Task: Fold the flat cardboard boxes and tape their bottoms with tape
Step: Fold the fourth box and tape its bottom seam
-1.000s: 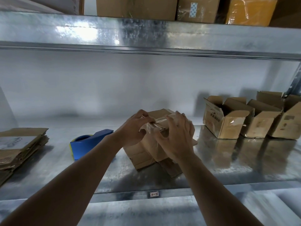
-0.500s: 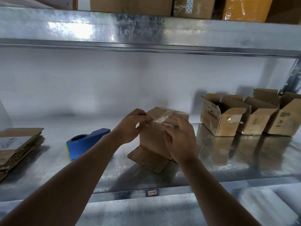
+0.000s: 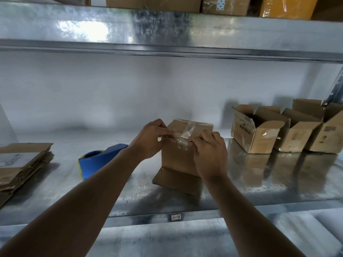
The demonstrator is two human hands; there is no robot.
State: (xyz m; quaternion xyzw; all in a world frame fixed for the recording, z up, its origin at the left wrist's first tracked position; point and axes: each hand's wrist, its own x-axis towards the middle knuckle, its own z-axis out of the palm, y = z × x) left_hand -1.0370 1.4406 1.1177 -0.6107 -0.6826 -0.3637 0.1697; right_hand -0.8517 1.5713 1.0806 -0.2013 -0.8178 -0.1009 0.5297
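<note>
Here, on the metal shelf (image 3: 130,191), right of the flat stack (image 3: 22,164) and the blue dispenser (image 3: 100,162): pinch tape (image 3: 182,140) in left hand (image 3: 151,139) and right hand (image 3: 209,154), fingers curled on it; press down over box (image 3: 178,160) edge, smoothing outward. Tape end behind right fingers hidden; bottom seam partly obscured. Finished boxes (image 3: 259,130) well right.

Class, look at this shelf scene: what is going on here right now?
A person is taping a cardboard box that stands bottom-up on a metal shelf. The left hand and right hand both pinch the clear tape at the box's near top edge. A blue tape dispenser rests to the left, near a stack of flat boxes; three folded boxes stand on the right.
</note>
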